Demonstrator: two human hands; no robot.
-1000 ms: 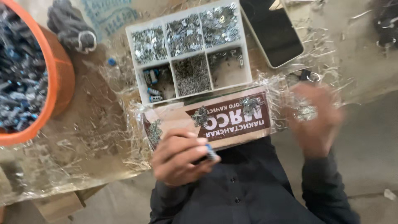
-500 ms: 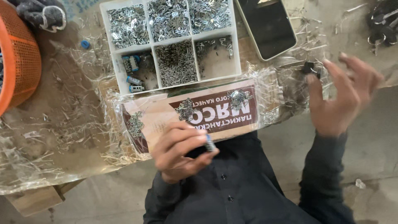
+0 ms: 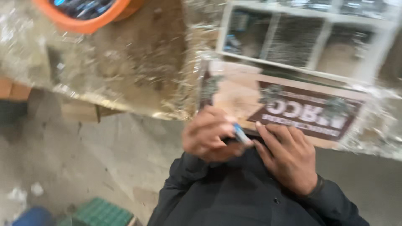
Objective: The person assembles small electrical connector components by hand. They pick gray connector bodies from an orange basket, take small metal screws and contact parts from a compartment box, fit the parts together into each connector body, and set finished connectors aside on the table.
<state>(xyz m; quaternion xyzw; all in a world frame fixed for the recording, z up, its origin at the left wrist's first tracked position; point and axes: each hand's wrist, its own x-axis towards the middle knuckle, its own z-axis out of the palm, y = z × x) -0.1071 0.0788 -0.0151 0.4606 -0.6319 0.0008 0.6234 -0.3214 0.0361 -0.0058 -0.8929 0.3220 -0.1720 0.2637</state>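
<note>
Both hands meet low over the dark jacket, just below the near edge of the flat brown-and-cream printed card (image 3: 301,111) that lies under clear wrap on the bench (image 3: 125,71). The left hand (image 3: 209,136) is curled tight around a small blue-and-silver part (image 3: 240,134), pinched at the fingertips, while the right hand (image 3: 289,157) lies half open, fingers stretched toward that part; whether it grips anything I cannot tell through the blur. To do this well, I'd judge the left hand should hold the part steady and close to the body while the right fingertips work on its end, with small moves, since the piece is tiny. Against half a second ago, the right hand has come in from well right of the card, where it hung spread in the air. The view has swung left too: the white compartment tray (image 3: 310,37) beyond the card sits top right now, the orange bowl (image 3: 90,19) top left.
</note>
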